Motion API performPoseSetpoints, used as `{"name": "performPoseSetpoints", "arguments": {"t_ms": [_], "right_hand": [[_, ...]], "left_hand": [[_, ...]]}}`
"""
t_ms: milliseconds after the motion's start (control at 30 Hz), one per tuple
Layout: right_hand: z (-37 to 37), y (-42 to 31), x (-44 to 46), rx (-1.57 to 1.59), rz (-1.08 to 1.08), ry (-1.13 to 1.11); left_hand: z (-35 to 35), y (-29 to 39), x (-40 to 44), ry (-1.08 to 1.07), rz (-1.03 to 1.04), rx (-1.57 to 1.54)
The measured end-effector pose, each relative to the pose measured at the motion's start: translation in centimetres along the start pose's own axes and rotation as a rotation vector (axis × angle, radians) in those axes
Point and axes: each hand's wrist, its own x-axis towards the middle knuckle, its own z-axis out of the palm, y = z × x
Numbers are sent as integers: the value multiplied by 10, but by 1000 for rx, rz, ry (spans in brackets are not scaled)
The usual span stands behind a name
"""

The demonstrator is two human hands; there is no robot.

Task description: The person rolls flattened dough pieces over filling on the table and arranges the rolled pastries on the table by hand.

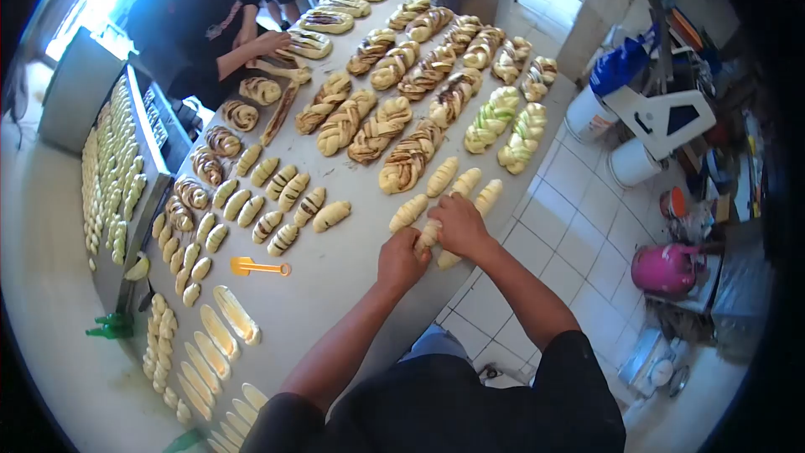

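At the near right edge of the table, a pale dough roll [428, 236] lies between my two hands. My left hand [403, 261] is closed on its near left end, fingers curled. From above, my right hand [459, 225] grips the same roll, its fingers bent over the far end. Around them rest several similar rolls with scored lines: one [408, 212] to the left, another [443, 176] beyond, and one [488, 196] to the right, partly behind my right hand. My hands hide part of the held roll.
Braided loaves [394, 130], two greenish braids [521, 137] and small striped rolls [285, 239] cover much of the table. A yellow scraper [260, 268] and flat dough strips [236, 315] lie left. Across the table, another person's hand [270, 43] touches dough. Buckets [589, 113] stand right.
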Motion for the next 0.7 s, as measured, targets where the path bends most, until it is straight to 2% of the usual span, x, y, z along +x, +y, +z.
{"name": "performPoseSetpoints", "arguments": {"t_ms": [67,100,167,200,267,400,433,500,567,600,667,700], "right_hand": [[7,5,-14,103,-30,200],[1,6,-24,104,-31,186],[-27,6,-48,249,143,280],[-32,5,-60,241,155,266],[-36,1,-83,729,590,215],[12,-22,-108,876,716,297],[22,-31,-107,718,589,358],[38,-43,-101,560,474,418],[46,-48,-86,234,454,420],[43,-47,-83,234,448,420],[32,-43,-77,473,563,257],[27,-44,-76,474,538,246]], "left_hand": [[-12,6,-3,19,13,50],[-15,10,-9,12,30,92],[-25,7,-23,42,19,99],[-32,4,-32,76,19,117],[-53,4,-56,69,-35,66],[-83,-28,-126,86,-159,35],[-90,-32,-144,82,-207,37],[-97,-43,-179,84,-277,39],[-97,-58,-210,86,-331,-17],[-98,-60,-217,101,-394,-78],[-98,-66,-230,138,-381,-95],[-100,-67,-236,164,-368,-108]]}}
